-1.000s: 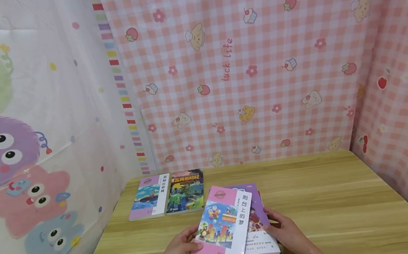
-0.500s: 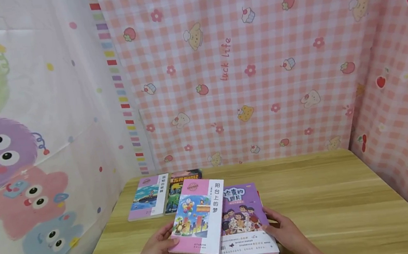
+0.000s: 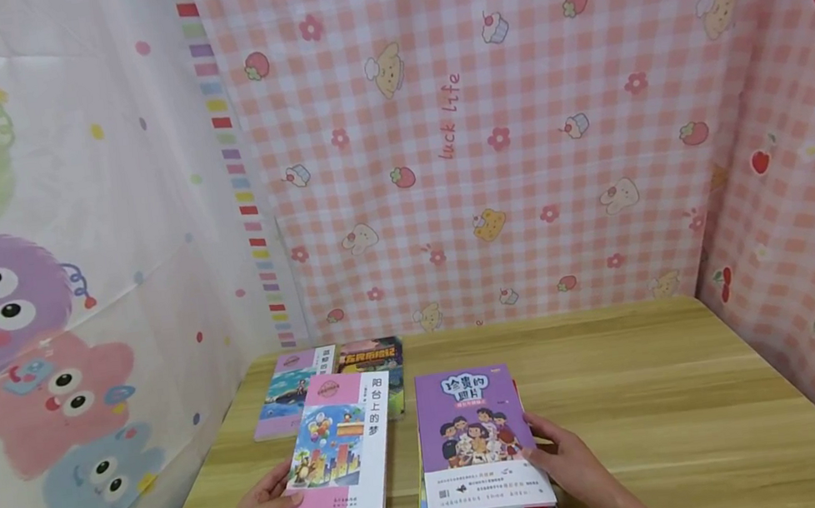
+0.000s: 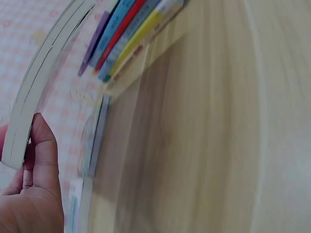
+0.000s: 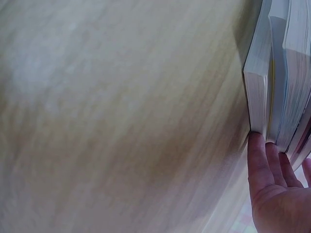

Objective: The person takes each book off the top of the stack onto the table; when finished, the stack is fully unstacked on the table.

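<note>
Pink-and-white book: gripped by its lower left corner in the left hand [image 3: 258,506], thumb on top and fingers beneath; the book [image 3: 339,450] is raised above the tabletop [image 3: 658,401], cover up.
Beneath it: in the head view it overlaps two books lying flat side by side, one with a blue sea cover [image 3: 290,385] and one with a green cover [image 3: 374,357]; the left wrist view shows a gap under it.
Purple book: cover up on top of the stack [image 4: 124,39], right of the raised book; this purple book [image 3: 471,414] does not quite line up with those below.
Right hand: at the right side of the stack, clasping nothing — this hand [image 3: 570,462] has its fingers laid fairly straight against the book edges, thumb at the purple cover's rim.
Corner grip: probably secure enough, though the far end may droop; a firm pinch and a level tilt would serve best.
Clearance: it seems wise to lift over the two flat books rather than drag across them.
Steadying: light pressure is likely enough — a hard push could skew the pile.
</note>
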The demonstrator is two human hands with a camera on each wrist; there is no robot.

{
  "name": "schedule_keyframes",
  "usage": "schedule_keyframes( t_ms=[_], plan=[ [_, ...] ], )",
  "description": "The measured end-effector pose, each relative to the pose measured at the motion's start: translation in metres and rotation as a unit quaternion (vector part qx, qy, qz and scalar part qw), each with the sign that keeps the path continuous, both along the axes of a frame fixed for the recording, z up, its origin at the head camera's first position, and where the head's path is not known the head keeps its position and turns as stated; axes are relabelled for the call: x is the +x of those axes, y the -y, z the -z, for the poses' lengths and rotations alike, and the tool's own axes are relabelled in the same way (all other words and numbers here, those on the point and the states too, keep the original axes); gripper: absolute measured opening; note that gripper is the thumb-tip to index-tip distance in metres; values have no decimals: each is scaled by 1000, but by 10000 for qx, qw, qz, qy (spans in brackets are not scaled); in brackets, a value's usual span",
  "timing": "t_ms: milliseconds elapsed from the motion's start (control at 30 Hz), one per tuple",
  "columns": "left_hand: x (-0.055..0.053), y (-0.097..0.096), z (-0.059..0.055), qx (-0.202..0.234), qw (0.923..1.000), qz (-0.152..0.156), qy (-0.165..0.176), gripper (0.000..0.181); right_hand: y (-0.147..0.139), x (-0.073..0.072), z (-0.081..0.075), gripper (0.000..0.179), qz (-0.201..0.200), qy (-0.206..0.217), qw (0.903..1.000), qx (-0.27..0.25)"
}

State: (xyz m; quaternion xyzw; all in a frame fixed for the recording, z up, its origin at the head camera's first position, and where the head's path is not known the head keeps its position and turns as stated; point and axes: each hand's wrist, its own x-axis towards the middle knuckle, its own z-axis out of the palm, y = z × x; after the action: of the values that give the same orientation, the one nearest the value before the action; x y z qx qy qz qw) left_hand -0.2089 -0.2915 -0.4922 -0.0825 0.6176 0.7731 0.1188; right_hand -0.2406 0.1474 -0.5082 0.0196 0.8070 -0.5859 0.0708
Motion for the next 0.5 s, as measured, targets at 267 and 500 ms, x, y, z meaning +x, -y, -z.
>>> schedule_keyframes(
  t_ms=[267,500],
  plan=[
    [5,40,5,-141,9994,46,313,86,0,-1,0,56,32,41,10000,50],
    [10,71,7,-296,9973,-10,678,87,-1,-2,0,57,48,133,9999,79]
  ],
)
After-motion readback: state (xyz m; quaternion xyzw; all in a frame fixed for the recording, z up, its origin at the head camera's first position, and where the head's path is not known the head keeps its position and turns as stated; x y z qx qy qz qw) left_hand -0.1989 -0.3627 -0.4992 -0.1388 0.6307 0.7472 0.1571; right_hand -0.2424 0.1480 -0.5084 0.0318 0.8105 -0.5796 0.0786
